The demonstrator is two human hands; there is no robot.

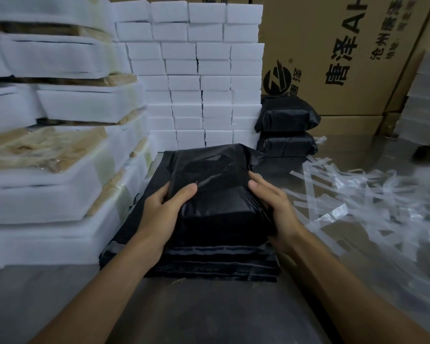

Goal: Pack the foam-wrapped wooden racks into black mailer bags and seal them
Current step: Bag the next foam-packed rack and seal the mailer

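Both hands grip the filled mailer bag [219,192] atop the flat bag stack [209,264], left hand [159,214] and right hand [273,204] clamping its sides; sealing looks finished, so stacking it aside comes next.

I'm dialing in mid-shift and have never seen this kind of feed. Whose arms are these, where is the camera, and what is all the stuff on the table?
There is no machine here: the two bare arms belong to a person, and the single picture comes from a wide-angle camera on that person's head, looking forward and down. The left hand and right hand grip a filled black mailer bag from either side. It rests on a stack of flat empty mailer bags on the grey table. At the left stand piled foam-wrapped wooden racks, behind them a wall of white foam blocks. Two finished black parcels sit by cardboard boxes. Clear peeled strips litter the right side.
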